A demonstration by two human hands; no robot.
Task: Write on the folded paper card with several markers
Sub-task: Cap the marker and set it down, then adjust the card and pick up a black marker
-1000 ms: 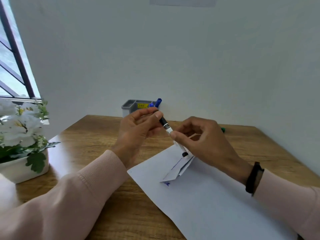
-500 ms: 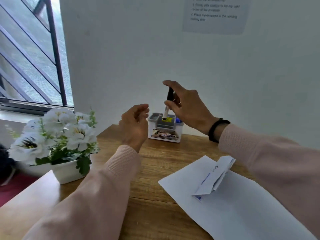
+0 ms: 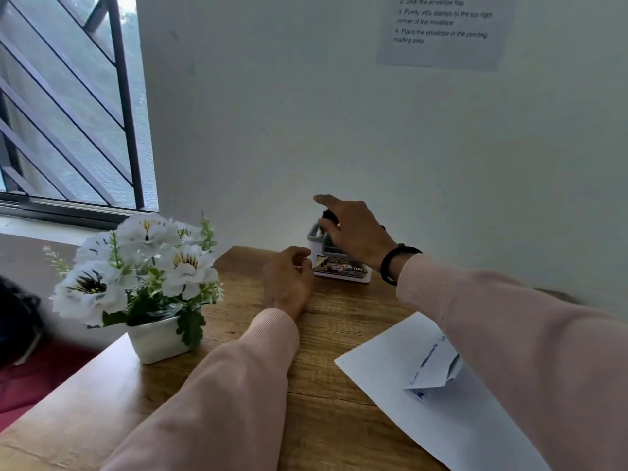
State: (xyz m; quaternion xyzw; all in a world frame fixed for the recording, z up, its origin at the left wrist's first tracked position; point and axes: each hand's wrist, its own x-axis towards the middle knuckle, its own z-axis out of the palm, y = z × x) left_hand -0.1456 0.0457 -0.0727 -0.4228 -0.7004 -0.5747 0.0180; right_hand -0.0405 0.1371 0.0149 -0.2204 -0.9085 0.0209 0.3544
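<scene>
A small grey and white marker holder [image 3: 314, 234] stands at the back of the wooden table against the wall. My right hand [image 3: 356, 229] is over it and pinches the top of a black marker [image 3: 329, 215], whose lower part is down inside the holder; the index finger sticks out straight. My left hand [image 3: 289, 278] sits just left of the holder, loosely curled and holding nothing. The folded paper card [image 3: 436, 363], white with blue writing, lies on a white sheet [image 3: 380, 362] at the right, partly hidden by my right sleeve.
A white pot of white flowers [image 3: 156, 338] stands at the table's left edge. A barred window [image 3: 68, 113] is at the far left. A printed notice [image 3: 441, 28] hangs on the wall above. Bare wood [image 3: 339, 321] lies between holder and sheet.
My right hand has brought the black marker down from above the holder into it. My left hand has dropped lower, close to the holder. The view has turned further left.
</scene>
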